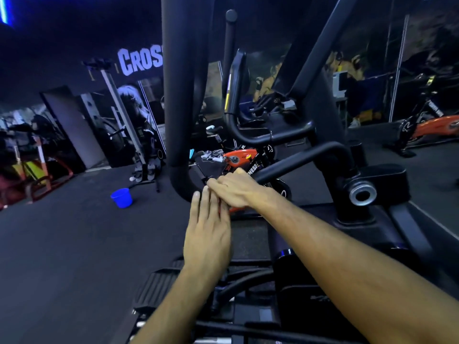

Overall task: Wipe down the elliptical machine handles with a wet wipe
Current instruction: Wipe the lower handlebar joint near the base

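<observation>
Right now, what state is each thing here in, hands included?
Left hand: open, fingers straight, holding nothing visible.
Right hand: fingers curled, knuckles up, just below the end of the lower black handle bar; a wipe, if any, is hidden.
Thick padded handle: upright, untouched.
Blue bucket: upright on the floor, contents not visible.
Left pedal: unoccupied.

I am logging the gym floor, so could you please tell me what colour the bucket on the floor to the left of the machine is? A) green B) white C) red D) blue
D: the bucket standing on the dark floor, left of the machine's thick black handle, is plainly bright blue.
</observation>
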A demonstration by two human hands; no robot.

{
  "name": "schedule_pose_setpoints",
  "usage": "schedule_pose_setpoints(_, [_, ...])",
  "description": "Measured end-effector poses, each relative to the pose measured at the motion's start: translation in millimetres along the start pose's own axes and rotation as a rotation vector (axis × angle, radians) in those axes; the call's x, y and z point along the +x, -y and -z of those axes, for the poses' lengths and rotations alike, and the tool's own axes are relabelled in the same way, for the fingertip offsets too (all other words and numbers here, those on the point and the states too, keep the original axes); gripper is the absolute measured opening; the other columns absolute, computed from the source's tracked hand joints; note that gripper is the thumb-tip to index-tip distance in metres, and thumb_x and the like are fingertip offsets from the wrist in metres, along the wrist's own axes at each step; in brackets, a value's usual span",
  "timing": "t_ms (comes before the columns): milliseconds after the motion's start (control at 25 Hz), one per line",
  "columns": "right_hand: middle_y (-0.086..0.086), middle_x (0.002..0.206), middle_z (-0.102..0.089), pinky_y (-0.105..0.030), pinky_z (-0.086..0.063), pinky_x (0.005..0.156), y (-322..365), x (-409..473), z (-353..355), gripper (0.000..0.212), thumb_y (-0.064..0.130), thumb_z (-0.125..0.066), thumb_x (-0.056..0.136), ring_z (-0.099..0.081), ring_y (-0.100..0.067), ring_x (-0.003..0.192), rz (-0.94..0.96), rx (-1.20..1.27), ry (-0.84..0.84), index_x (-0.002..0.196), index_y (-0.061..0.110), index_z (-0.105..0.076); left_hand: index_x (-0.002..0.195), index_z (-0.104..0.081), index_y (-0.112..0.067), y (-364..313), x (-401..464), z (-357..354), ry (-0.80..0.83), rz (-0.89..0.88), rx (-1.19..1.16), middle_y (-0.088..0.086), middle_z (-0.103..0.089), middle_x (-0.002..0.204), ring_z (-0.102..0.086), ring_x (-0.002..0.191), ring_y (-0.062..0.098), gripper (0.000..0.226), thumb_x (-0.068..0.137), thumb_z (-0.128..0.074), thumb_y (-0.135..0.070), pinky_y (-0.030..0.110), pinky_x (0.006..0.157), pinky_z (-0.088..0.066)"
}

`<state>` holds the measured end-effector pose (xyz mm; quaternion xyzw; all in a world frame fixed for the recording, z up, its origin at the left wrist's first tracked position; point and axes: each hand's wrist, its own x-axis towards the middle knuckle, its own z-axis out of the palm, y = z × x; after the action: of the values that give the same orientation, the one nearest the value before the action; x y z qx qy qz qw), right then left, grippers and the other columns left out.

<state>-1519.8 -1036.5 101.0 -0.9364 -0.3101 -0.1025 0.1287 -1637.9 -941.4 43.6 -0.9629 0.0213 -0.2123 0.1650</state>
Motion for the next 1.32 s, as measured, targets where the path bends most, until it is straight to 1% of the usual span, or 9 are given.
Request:
schedule_pose_setpoints(120, [-0.002,0.096,-0.07,-0.044,-0.031,0.099,18.5,-9.3,-16.0,0.05,0.042,-0.015,0.108,-0.061,-0.025,0.101,0.049,0.145,-0.142,0.082,0.024,-0.055,0.138,-0.061,-0.005,0.7,-28.2,-32.6,-0.191,-0.092,-0.242,0.026,-0.052,0.147,-0.044,0.144,0.04,0.058,0.084,-0.066,-0.022,0.058,0.125,-0.021])
schedule_pose_setpoints(240, [0.003,0.105,-0.067,-0.047,-0.024,0.113,20.6,-24.4,-44.9,0.059,0.06,-0.022,0.101,-0.056,-0.02,0.117,0.078,0.095,-0.383,0.111,0.018,-0.062,0.109,-0.074,-0.021,-3.2,-34.7,-48.7,-0.261,-0.099,-0.342,0.004,-0.068,0.1,-0.065,0.096,0.028,0.041,0.08,-0.046,-0.022,0.049,0.1,-0.05])
schedule_pose_setpoints(440, [0.0,0.122,-0.063,-0.066,-0.007,0.119,-44.4,-40.1,-33.5,0.063,0.065,-0.032,0.099,-0.037,-0.029,0.144,0.127,-0.293,-0.37,0.125,0.015,-0.059,0.078,-0.069,-0.021,-10.3,6.5,-35.7,-0.201,-0.149,-0.363,0.0,-0.064,0.075,-0.061,0.069,0.029,0.029,0.078,-0.041,-0.02,0.038,0.062,-0.045])
schedule_pose_setpoints(720, [0.002,0.123,-0.061,-0.067,-0.005,0.119,-72.5,-37.1,-25.5,0.062,0.056,-0.012,0.102,-0.038,-0.025,0.141,-0.016,-0.247,-0.341,0.117,0.018,-0.058,0.097,-0.061,-0.011,-12.2,60.4,7.7,-0.344,-0.093,-0.582,0.008,-0.058,0.098,-0.057,0.075,0.034,0.024,0.082,-0.043,-0.013,0.043,0.06,-0.047])
schedule_pose_setpoints(840, [0.002,0.131,-0.058,-0.068,-0.007,0.118,-107.8,-53.3,-21.7,0.062,0.059,-0.02,0.103,-0.04,-0.028,0.141,0.117,-0.29,-0.368,0.132,0.017,-0.055,0.114,-0.053,-0.016,-18.6,99.3,21.6,-0.175,0.024,-0.6,0.007,-0.055,0.111,-0.061,0.092,0.035,0.02,0.095,-0.045,-0.016,0.046,0.068,-0.051])
schedule_pose_setpoints(960, [0.005,0.112,-0.067,-0.068,-0.008,0.118,-132.5,-43.6,-6.0,0.061,0.063,-0.02,0.101,-0.052,-0.024,0.127,-0.024,-0.26,-0.362,0.106,0.022,-0.064,0.115,-0.057,-0.021,-30.0,128.6,22.7,0.108,0.175,-0.371,0.009,-0.067,0.116,-0.066,0.102,0.041,0.03,0.109,-0.034,-0.04,0.044,0.076,-0.044])
schedule_pose_setpoints(1040, [0.004,0.096,-0.07,-0.066,-0.009,0.118,-119.7,-26.5,1.1,0.063,0.06,-0.016,0.102,-0.059,-0.021,0.114,-0.046,-0.192,-0.328,0.09,0.023,-0.065,0.11,-0.064,-0.022,-36.3,132.9,20.8,0.111,0.22,-0.284,0.012,-0.072,0.112,-0.067,0.1,0.042,0.043,0.11,-0.027,-0.043,0.042,0.076,-0.041])
schedule_pose_setpoints(1240, [0.001,0.14,-0.058,-0.065,-0.012,0.12,-165.1,-45.5,-21.5,0.057,0.052,-0.029,0.104,-0.045,-0.027,0.138,0.357,-0.283,-0.459,0.141,0.017,-0.054,0.109,-0.066,-0.019,-40.0,135.1,10.1,0.067,0.268,-0.25,0.014,-0.072,0.113,-0.067,0.1,0.043,0.051,0.111,-0.022,-0.046,0.041,0.074,-0.036])
schedule_pose_setpoints(1320, [0.002,0.136,-0.061,-0.067,-0.014,0.118,-190.9,-46.7,-19.3,0.056,0.054,-0.03,0.104,-0.046,-0.028,0.138,0.298,-0.296,-0.518,0.136,0.018,-0.059,0.111,-0.065,-0.021,-38.9,139.0,8.6,0.082,0.272,-0.247,0.015,-0.071,0.115,-0.066,0.103,0.044,0.051,0.111,-0.022,-0.047,0.042,0.076,-0.036])
